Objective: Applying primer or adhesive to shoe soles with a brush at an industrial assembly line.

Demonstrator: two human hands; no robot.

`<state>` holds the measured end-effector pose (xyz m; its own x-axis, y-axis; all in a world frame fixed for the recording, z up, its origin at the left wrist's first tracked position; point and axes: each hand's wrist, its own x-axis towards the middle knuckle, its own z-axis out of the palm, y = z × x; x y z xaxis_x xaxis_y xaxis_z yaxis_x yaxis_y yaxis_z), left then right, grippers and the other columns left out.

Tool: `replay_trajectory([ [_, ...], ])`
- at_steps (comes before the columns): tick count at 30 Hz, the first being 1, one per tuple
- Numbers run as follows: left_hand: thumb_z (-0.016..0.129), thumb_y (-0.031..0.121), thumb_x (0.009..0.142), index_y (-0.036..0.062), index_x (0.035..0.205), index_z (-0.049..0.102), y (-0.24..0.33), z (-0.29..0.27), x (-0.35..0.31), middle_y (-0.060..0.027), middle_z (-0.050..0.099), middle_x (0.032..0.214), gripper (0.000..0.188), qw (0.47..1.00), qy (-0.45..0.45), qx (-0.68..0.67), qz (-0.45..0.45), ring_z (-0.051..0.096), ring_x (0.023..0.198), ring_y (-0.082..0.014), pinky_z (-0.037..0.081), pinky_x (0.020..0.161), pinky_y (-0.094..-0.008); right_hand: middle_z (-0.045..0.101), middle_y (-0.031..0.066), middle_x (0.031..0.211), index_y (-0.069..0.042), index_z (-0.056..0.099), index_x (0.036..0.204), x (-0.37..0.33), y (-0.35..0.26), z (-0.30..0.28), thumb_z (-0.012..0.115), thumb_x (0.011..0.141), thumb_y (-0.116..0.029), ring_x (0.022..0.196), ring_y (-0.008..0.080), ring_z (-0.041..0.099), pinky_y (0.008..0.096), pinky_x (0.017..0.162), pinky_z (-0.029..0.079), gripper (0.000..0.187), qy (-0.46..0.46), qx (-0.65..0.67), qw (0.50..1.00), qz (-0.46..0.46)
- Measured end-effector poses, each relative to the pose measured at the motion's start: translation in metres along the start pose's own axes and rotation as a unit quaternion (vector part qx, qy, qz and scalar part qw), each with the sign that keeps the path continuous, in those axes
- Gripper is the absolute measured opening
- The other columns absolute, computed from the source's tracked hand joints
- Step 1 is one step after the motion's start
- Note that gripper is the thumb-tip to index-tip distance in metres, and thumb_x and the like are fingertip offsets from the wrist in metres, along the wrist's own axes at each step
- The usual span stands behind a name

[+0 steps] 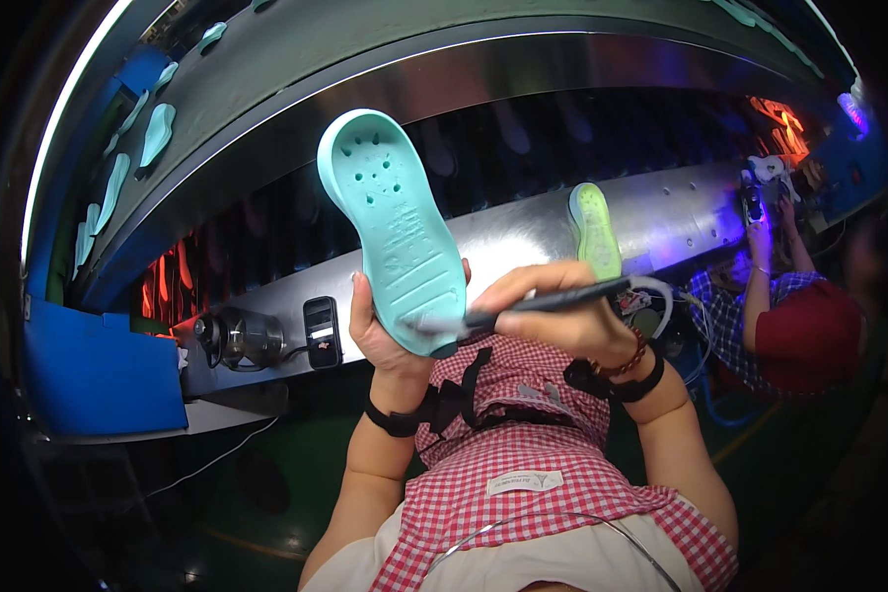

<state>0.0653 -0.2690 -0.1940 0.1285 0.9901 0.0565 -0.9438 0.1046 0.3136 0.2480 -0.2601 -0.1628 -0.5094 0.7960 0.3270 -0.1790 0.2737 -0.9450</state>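
Observation:
A turquoise foam shoe sole point(393, 222) stands tilted up before me, its hollowed heel end with several small holes farthest away. My left hand point(393, 357) is closed round the near end, thumb on the left edge and fingertips showing at the right edge. In my right hand point(574, 331) is a black-handled brush point(602, 291), gripped like a pen. Its pale bristle tip is blurred by motion and lies over the near end of the sole; whether it touches cannot be told. A pale hose point(666, 301) curves by the handle's rear end.
A yellow-green sole point(599, 242) lies on the metal bench point(513, 237). A glass jug point(252, 338) and a phone point(321, 331) sit at the left. Turquoise soles point(156, 136) rest on the conveyor point(266, 59) beyond. Red heaters glow at both ends. At the right a co-worker point(804, 331) handles a pale object.

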Motion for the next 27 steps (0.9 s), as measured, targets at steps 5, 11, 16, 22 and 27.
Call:
replay_trajectory([
  [5,0.042,0.043,0.084,0.0008,0.125,0.039,0.006,0.002,0.004,-0.0195,0.052,0.114,0.058,0.996,0.033,0.079,0.007,0.056,0.099,-0.0345,0.044,0.089,-0.0484,0.065,0.0104,0.085,0.000,0.064,0.087,0.009,-0.002,-0.013,0.066,0.071,-0.002,0.076,0.0165,0.063,0.0257,0.068,0.049,0.016,-0.103,-0.075,0.989,-0.073],
  [11,0.041,0.042,0.086,-0.0011,0.124,0.041,0.015,0.010,0.011,-0.0212,0.053,0.114,0.057,0.998,0.007,0.046,-0.044,0.056,0.099,-0.0354,0.046,0.087,-0.0468,0.065,0.0105,0.085,0.000,0.063,0.085,-0.008,-0.007,-0.004,0.068,0.069,-0.003,0.081,0.0209,0.063,0.0294,0.072,0.049,0.017,-0.113,-0.071,0.989,-0.056],
  [16,0.043,0.028,0.088,-0.0053,0.119,0.045,0.029,0.009,0.016,-0.0211,0.054,0.112,0.046,0.961,0.052,0.085,-0.259,0.058,0.099,-0.0308,0.046,0.086,-0.0423,0.065,0.0123,0.090,-0.002,0.063,0.090,0.001,-0.016,-0.022,0.067,0.071,-0.001,0.088,0.0234,0.063,0.0330,0.079,0.049,0.019,-0.145,-0.051,0.987,-0.041],
  [22,0.049,0.023,0.087,-0.0057,0.115,0.048,0.037,0.020,0.017,-0.0175,0.058,0.106,0.041,0.890,0.064,0.271,-0.360,0.060,0.093,-0.0225,0.049,0.082,-0.0321,0.065,0.0125,0.092,-0.002,0.062,0.091,0.012,-0.028,-0.043,0.065,0.071,0.000,0.089,0.0250,0.062,0.0325,0.078,0.049,0.020,-0.281,-0.100,0.954,-0.022],
  [27,0.051,0.022,0.086,-0.0063,0.115,0.048,0.032,0.017,0.020,-0.0174,0.058,0.104,0.040,0.871,0.094,0.280,-0.394,0.062,0.086,-0.0215,0.052,0.075,-0.0306,0.064,0.0131,0.094,-0.001,0.061,0.090,0.005,-0.017,-0.050,0.061,0.073,0.001,0.089,0.0264,0.062,0.0331,0.076,0.049,0.017,-0.299,-0.106,0.948,-0.018],
])
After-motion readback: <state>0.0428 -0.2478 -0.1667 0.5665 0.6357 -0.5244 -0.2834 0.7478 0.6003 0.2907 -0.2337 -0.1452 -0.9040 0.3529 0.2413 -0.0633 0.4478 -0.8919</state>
